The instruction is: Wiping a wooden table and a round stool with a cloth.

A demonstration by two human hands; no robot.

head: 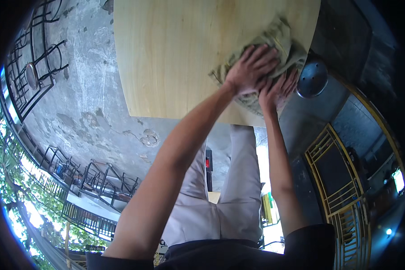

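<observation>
A large pale wooden board (pixel 168 67) lies flat before me, its near edge above my legs. On its right part a crumpled olive-green cloth (pixel 280 37) is pressed down, slightly blurred. My left hand (pixel 253 67) rests on top of the cloth with fingers spread a little. Close beside it, nearer the board's right edge, my right hand (pixel 279 89) also lies on the cloth. Both palms are hidden, so whether the fingers grip the fabric is not visible.
Just beyond the board's right edge is a round metal stool seat (pixel 312 79). Black metal furniture frames (pixel 37 67) stand on the worn concrete floor (pixel 87 84) at left, more by the railing. A yellow metal frame (pixel 337 168) stands at right. A black-and-red object (pixel 208 163) shows between my legs.
</observation>
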